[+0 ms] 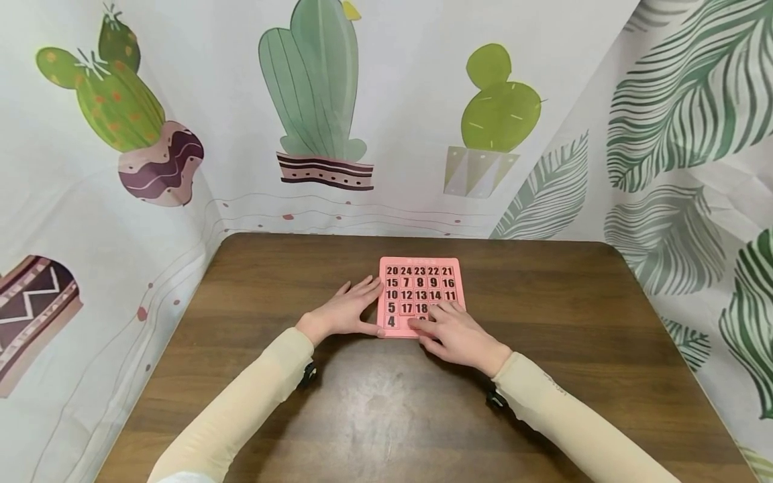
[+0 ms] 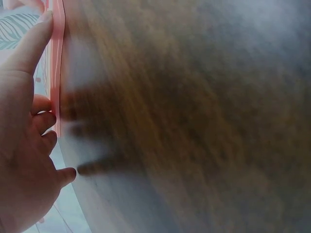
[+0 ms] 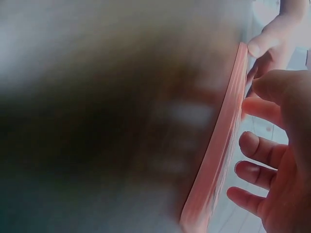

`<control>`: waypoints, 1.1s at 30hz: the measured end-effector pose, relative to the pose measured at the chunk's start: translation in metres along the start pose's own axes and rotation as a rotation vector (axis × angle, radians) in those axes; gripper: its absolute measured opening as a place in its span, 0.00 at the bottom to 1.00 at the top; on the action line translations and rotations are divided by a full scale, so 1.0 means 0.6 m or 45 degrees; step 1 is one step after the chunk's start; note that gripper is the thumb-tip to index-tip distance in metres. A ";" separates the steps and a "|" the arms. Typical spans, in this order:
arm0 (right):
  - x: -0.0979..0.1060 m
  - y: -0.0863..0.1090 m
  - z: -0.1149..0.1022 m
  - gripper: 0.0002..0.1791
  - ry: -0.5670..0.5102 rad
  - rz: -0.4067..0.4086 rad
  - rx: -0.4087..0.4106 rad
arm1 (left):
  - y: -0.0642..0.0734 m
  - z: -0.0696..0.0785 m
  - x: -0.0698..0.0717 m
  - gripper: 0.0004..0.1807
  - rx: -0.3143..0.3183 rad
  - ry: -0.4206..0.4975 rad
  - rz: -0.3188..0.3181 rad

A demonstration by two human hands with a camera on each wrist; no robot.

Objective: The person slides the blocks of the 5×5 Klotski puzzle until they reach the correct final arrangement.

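A pink number slide puzzle [image 1: 392,330] lies flat on the wooden table, its square tiles printed with black numbers. The top row reads 20, 24, 23, 22, 21. In the bottom row a gap shows just right of the 4 tile [image 1: 391,322]. My left hand [image 1: 345,310] steadies the board's left side, thumb at the near left corner and fingers spread along the edge. Over the lower right tiles is my right hand [image 1: 457,335], with its index fingertip beside the gap. It hides several tiles there. In the right wrist view its other fingers [image 3: 255,174] are spread above the pink board.
The brown wooden table [image 1: 272,268] extends around the board on all sides. Behind it hangs a white cloth [image 1: 410,100] printed with cacti and leaves. Dark wrist cameras sit under both sleeves [image 1: 260,376].
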State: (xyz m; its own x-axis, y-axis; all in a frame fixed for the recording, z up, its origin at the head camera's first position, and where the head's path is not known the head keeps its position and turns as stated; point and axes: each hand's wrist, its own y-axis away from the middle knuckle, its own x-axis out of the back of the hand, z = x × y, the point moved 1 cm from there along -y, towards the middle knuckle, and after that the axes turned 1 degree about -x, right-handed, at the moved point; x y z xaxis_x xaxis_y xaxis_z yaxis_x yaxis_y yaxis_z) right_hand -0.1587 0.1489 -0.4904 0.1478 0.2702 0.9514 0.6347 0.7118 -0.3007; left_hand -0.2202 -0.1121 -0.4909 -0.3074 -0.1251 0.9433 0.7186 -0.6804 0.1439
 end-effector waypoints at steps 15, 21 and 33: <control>-0.001 -0.032 -0.030 0.22 0.057 -0.176 -0.005 | -0.002 -0.001 -0.006 0.58 -0.007 0.024 0.011; 0.002 -0.019 -0.021 0.22 0.053 -0.138 -0.021 | -0.001 -0.003 -0.004 0.58 0.007 0.000 0.005; 0.005 -0.001 -0.004 0.19 0.017 -0.048 -0.019 | 0.000 0.000 -0.003 0.58 0.008 0.025 0.011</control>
State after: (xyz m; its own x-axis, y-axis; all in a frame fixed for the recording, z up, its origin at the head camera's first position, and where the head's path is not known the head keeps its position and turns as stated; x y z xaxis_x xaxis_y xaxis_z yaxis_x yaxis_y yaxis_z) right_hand -0.1571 0.1477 -0.4870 0.1334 0.2345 0.9629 0.6513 0.7116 -0.2635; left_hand -0.2195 -0.1117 -0.4925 -0.3135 -0.1451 0.9384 0.7249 -0.6750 0.1378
